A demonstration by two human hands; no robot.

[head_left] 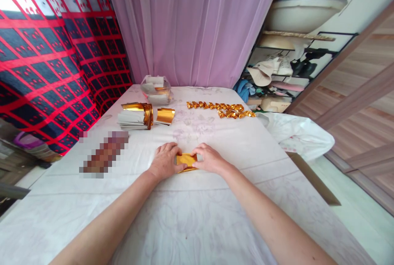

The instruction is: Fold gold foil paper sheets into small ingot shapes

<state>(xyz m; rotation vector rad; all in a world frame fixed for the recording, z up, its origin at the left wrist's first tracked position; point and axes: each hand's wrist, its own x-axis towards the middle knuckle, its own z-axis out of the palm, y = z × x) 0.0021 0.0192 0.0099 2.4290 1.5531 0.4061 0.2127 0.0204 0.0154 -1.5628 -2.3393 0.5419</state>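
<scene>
A small sheet of gold foil paper (186, 159) lies on the white patterned tablecloth (184, 215) in front of me, with its near edge seemingly folded over. My left hand (168, 160) grips its left end, the thumb along the near edge and the fingers at the far side. Closed on the right end is my right hand (211, 159), thumb and fingers pinching it. Farther off to the left sit a stack of gold and grey foil sheets (135, 118) and one curled gold sheet (165, 115).
Rows of folded gold foil pieces (215, 106) lie at the back right. A clear plastic bag (156, 90) with paper rolls stands at the back left. A blurred-out reddish object (104, 154) lies on the left. Beyond the table's right edge are a white bag (301, 133) and a shelf (286, 51).
</scene>
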